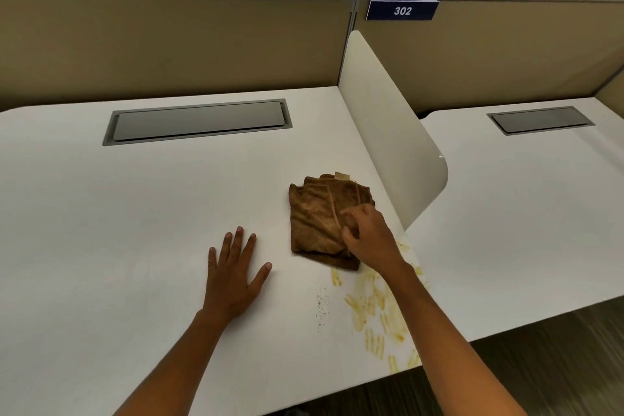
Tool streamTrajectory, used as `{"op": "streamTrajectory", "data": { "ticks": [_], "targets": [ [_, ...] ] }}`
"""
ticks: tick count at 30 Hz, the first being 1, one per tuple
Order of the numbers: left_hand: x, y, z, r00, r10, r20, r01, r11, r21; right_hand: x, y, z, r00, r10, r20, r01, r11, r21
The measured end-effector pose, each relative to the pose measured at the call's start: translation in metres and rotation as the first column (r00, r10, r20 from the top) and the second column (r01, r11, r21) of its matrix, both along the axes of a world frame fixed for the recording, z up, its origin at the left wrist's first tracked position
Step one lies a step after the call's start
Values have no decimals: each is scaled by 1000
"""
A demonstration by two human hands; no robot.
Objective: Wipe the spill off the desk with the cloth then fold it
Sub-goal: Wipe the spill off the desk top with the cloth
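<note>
A folded brown cloth (319,216) lies on the white desk (135,213), close to the white divider panel. My right hand (369,235) rests on the cloth's near right corner, fingers curled into the fabric. Yellow streaks of spill (374,311) spread over the desk just below the cloth, toward the desk's front right edge, partly under my right forearm. A patch of small dark specks (322,306) sits left of the streaks. My left hand (236,267) lies flat on the desk, fingers spread, left of the cloth and holding nothing.
A grey cable hatch (197,121) is set into the desk at the back. The curved white divider (391,132) stands on the right, with a second desk (540,213) beyond it. Tan partition walls (169,44) close the back. Dark floor shows at the lower right.
</note>
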State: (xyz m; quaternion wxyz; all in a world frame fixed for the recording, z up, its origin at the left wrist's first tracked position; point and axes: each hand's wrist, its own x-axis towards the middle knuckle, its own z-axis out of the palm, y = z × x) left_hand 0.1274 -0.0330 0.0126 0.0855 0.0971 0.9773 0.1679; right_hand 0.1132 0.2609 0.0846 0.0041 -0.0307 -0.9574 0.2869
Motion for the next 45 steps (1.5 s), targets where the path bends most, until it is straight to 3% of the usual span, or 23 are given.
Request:
{"op": "streamTrajectory", "data": {
  "ticks": [4, 10, 13, 16, 20, 27, 34, 37, 41, 43, 45],
  "targets": [
    [2, 0, 1, 1000, -9, -9, 9, 1000, -6, -12, -42, -8, 990, -114, -83, 116, 993, 18],
    [1, -1, -1, 1000, -14, 11, 14, 1000, 7, -38, -82, -26, 932, -360, 43, 356, 931, 84],
    [0, -2, -1, 1000, -12, 17, 12, 1000, 11, -48, -77, -28, 898, -435, 59, 437, 900, -12],
    [1, -2, -2, 1000, -11, 5, 11, 1000, 3, -55, -61, -28, 900, -432, 57, 434, 877, -205],
    [3, -1, -4, 1000, -2, -7, 2, 1000, 15, -55, -40, -30, 884, -467, 24, 452, 839, -303],
    [5, 1, -5, 998, -15, -66, 12, 999, -44, -44, -19, -38, 753, -652, -90, 603, 738, -303],
    [7, 1, -10, 995, -20, -100, 10, 995, -99, -30, -13, -41, 676, -723, -143, 683, 687, -247],
    [8, 0, -12, 994, -14, -106, 2, 993, -118, -30, -23, -33, 695, -675, -246, 636, 738, -226],
    [8, 0, -13, 994, -18, -110, 4, 992, -125, -32, -55, -29, 809, -456, -370, 430, 889, -156],
    [8, 0, -13, 994, -16, -109, 3, 993, -122, -34, -69, -35, 901, -348, -260, 345, 937, -60],
    [8, 0, -13, 994, -13, -108, 0, 993, -116, -38, -74, -44, 946, -320, -53, 323, 943, 74]
  ]
}}
